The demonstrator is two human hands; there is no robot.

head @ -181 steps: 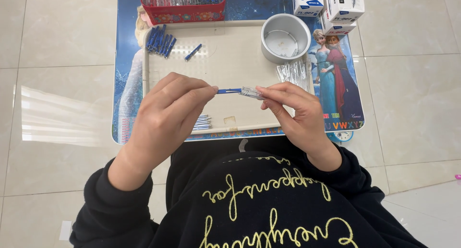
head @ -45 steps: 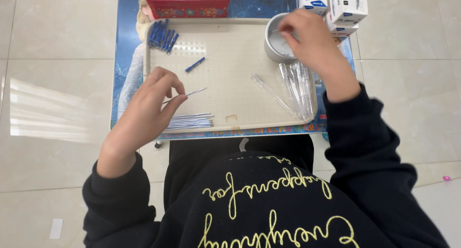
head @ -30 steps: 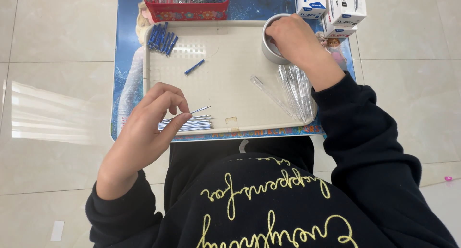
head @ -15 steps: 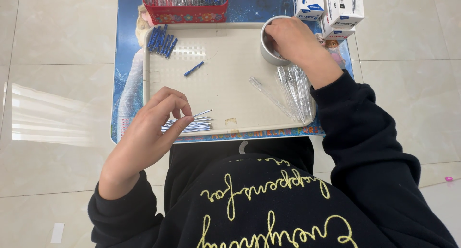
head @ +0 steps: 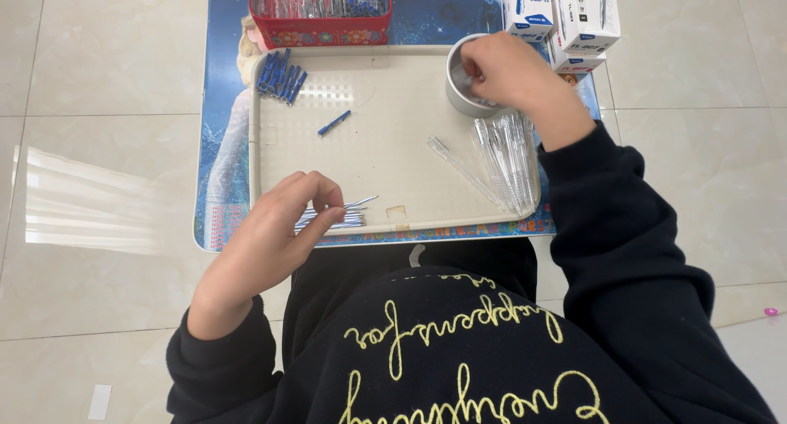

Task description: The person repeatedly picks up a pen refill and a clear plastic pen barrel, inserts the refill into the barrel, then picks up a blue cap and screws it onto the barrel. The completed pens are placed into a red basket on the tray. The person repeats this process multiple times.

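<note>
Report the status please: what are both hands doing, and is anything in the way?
Left hand on thin refills at tray edge. Right hand reaching into metal cup. Nothing in between.

Left hand (head: 283,227) pinches thin refills (head: 348,215) at the cream tray's (head: 385,145) near edge. Right hand (head: 508,67) dips into a grey cup (head: 459,92) at its far right corner, clear pen barrels (head: 500,157) lying nearby.

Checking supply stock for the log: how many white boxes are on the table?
2 in view: one white box at the table's top edge, right of the red basket; a second white box beside it at the right corner. Both are cropped, so more may be hidden.
</note>
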